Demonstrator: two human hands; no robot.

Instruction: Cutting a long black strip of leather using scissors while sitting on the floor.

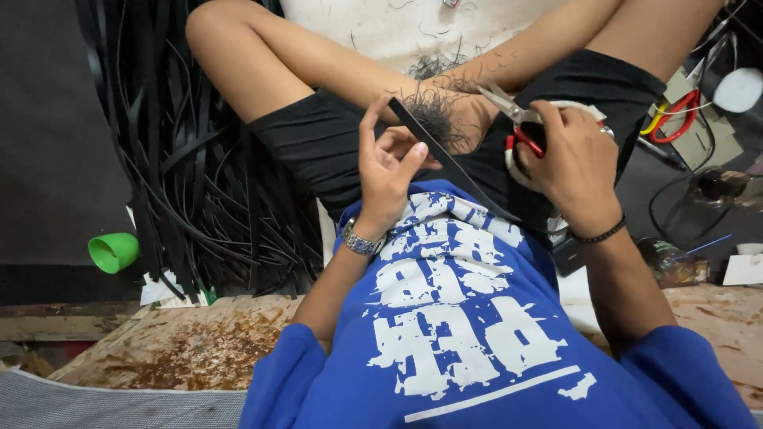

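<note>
A makeshift floor workshop: a heap of cut black strips (199, 175) at nine o'clock, spare red-handled scissors (675, 119) and cardboard scraps (707, 135) at two o'clock, worn plywood flooring (183, 349) at seven.

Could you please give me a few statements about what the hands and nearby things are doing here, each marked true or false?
1. The left hand pinches a long flat black strip. True.
2. The right hand holds a hammer. False: it grips metal scissors with red and white handles.
3. A green plastic cup lies on its side left of the pile of loose black strips. True.
4. The left wrist is bare. False: it wears a silver metal wristwatch.
5. A black bead bracelet circles the right wrist. True.
</note>
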